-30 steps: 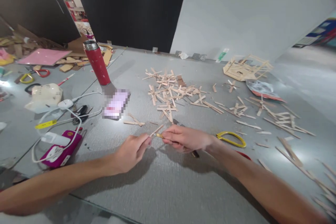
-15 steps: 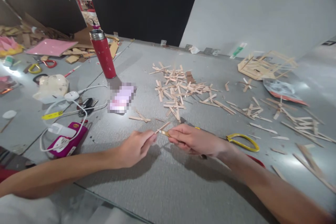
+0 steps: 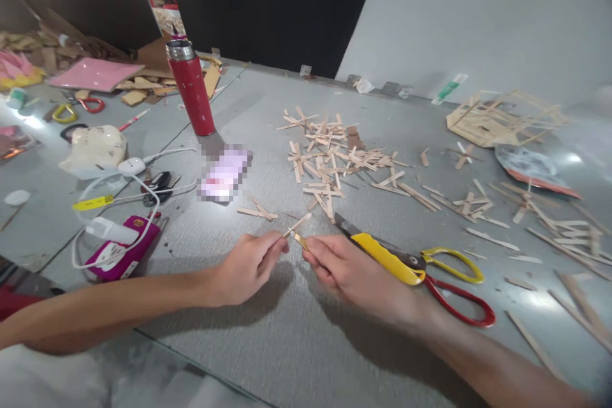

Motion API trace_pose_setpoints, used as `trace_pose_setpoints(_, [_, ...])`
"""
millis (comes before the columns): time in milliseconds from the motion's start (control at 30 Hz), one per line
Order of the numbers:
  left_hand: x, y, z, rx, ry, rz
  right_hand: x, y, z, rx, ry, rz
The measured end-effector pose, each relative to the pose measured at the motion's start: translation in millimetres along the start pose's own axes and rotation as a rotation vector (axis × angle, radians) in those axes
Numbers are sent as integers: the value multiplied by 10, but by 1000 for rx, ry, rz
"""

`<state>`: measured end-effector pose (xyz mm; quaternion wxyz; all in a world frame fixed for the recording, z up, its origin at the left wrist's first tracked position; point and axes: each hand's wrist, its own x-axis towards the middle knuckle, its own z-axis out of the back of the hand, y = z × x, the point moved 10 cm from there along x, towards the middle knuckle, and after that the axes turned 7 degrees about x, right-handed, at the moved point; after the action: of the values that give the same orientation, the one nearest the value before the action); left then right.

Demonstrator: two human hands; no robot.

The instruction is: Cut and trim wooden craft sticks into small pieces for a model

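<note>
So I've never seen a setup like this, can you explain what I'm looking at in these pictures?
There's no machine here, just a person's two bare hands. One head-worn camera takes the pictures, looking forward and down. The left hand pinches a thin wooden stick; the right hand grips a small yellowish piece, mostly hidden by fingers. On the grey table lie scissors with yellow and red handles, beside the right hand. Farther back are a pile of flat sticks, a red bottle and, toward the right, an open wooden framework.
</note>
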<state>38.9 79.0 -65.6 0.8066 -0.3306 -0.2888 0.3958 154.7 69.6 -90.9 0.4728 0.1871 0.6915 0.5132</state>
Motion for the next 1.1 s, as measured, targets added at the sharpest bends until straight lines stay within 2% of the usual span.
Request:
trace_pose_setpoints(100, [6, -15, 34, 5, -53, -3, -21, 17, -38, -60, -181, 104])
trace_pose_setpoints(167, [7, -20, 45, -4, -61, -5, -33, 64, -47, -99, -233, 159])
trace_pose_setpoints(267, [-1, -1, 46, -14, -44, 12, -14, 117, -31, -100, -166, 153])
trace_pose_setpoints(500, [-37, 15, -70, 59, 63, 7, -59, 171, 107, -138, 128, -45])
trace_pose_setpoints(567, [-29, 25, -94, 87, 86, 18, -77, 191, 141, -158, 139, -64])
trace_pose_setpoints(667, [5, 47, -57, 108, 81, 48, -71, 228, 215, -133, 80, -41])
trace_pose_setpoints(767, [33, 46, -17, 106, 77, 47, -47, 165, 218, -62, 63, -59])
trace_pose_setpoints(867, [17, 82, -4, 108, 42, 61, -12, 20, 125, 17, 21, -85])
trace_pose_setpoints(967, [-46, 168, -59, 126, 13, 100, 27, -149, -85, 126, -64, -41])
trace_pose_setpoints(1033, [-86, 209, -123, 128, 24, 106, 38, -254, -192, 180, -138, 3])
trace_pose_setpoints(1100, [-101, 215, -159, 119, 39, 90, 40, -315, -239, 193, -146, 18])
